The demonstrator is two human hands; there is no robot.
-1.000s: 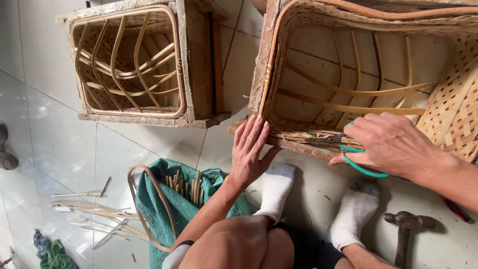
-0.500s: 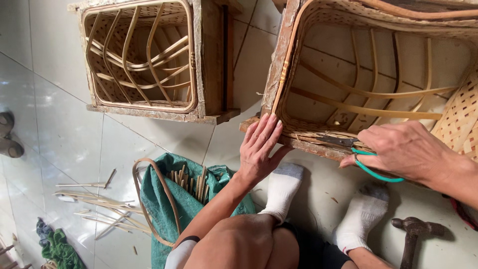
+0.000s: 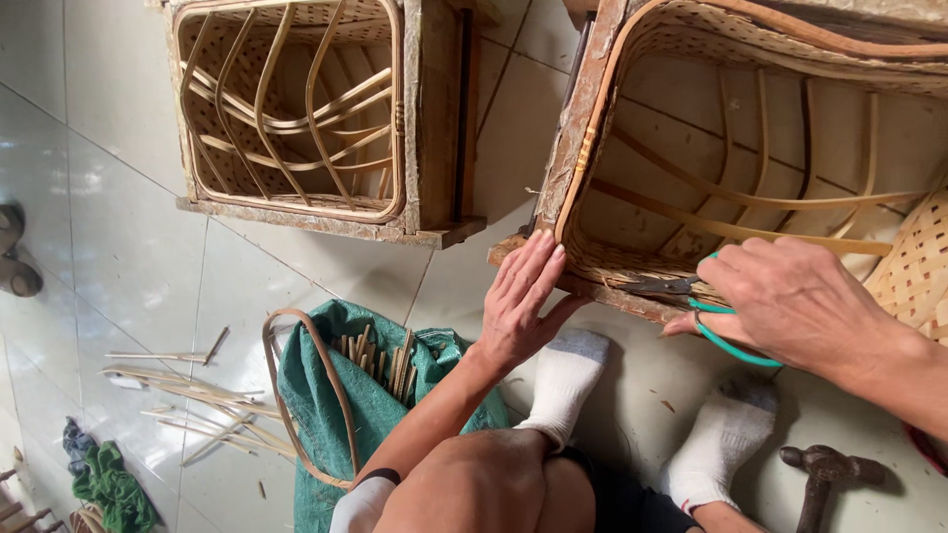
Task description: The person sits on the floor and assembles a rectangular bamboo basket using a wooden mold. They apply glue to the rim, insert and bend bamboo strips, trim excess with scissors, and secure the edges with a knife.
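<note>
A woven bamboo basket in a wooden frame stands before me on the tiled floor. My left hand lies flat against the near corner of its frame, fingers together and pointing up. My right hand grips scissors with green handles, and their dark blades point left along the basket's near rim. My two feet in white socks rest just below the basket.
A second framed basket stands at the upper left. A green sack with bamboo sticks and a bent rattan hoop lies near my left knee. Loose bamboo strips lie farther left. A hammer rests at lower right.
The view has drifted, so both baskets sit farther right and lower. My hands stay in the same place on the basket's near rim, with the scissors still at the edge.
</note>
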